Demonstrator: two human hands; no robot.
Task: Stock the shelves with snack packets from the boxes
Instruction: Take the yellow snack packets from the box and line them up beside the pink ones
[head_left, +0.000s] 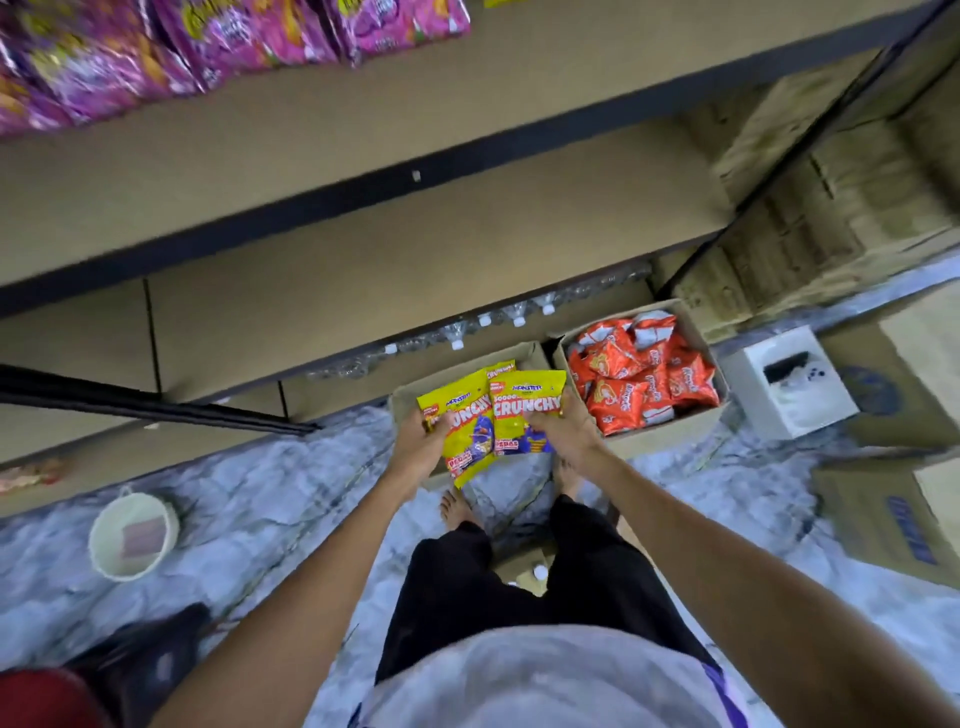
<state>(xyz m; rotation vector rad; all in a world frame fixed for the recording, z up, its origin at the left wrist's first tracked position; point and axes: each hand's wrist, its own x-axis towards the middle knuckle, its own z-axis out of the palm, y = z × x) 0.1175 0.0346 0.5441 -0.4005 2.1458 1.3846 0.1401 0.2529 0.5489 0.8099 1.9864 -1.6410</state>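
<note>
glossy plastic yellow packets, matt cardboard box; polished marbled floor, seemingly matt wooden shelf boards

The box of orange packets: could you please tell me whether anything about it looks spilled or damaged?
Nothing stands out: the orange packets lie jumbled but all inside the open box, none on the floor.
</note>
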